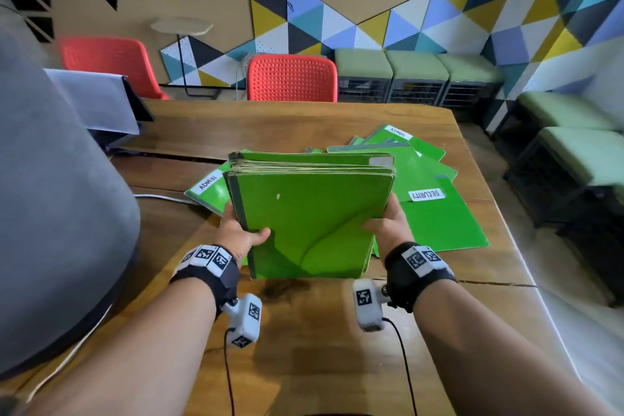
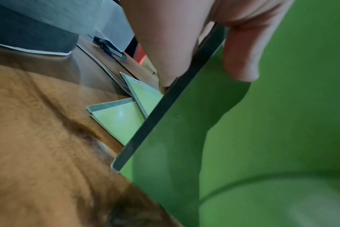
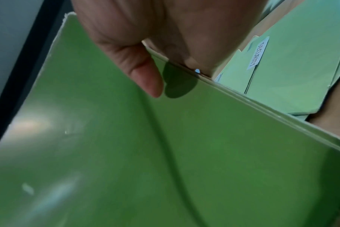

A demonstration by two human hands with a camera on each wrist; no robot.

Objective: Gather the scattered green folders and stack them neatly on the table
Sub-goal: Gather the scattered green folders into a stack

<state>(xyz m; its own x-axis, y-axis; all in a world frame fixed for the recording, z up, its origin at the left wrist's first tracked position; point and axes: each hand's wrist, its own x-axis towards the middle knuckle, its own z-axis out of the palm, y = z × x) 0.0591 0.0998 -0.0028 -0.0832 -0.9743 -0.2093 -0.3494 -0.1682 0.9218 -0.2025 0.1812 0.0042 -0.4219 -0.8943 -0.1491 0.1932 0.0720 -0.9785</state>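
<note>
I hold a thick stack of green folders (image 1: 310, 213) tilted up on edge above the wooden table (image 1: 304, 331). My left hand (image 1: 241, 236) grips its left side by the dark spine (image 2: 165, 115), thumb (image 2: 241, 61) on the front cover. My right hand (image 1: 388, 224) grips the right side, thumb (image 3: 142, 73) on the creased front cover (image 3: 165, 153). More green folders lie flat behind: one labelled ADMIN (image 1: 207, 187) at the left, one labelled SECURITY (image 1: 435, 213) at the right, others (image 1: 398, 145) fanned beyond.
A grey rounded shape (image 1: 50, 213) fills the left edge. A covered dark device (image 1: 101, 108) sits at the table's far left. Red chairs (image 1: 292, 78) stand behind the table, green stools (image 1: 415, 78) along the wall. A white cable (image 1: 158, 196) runs across the table.
</note>
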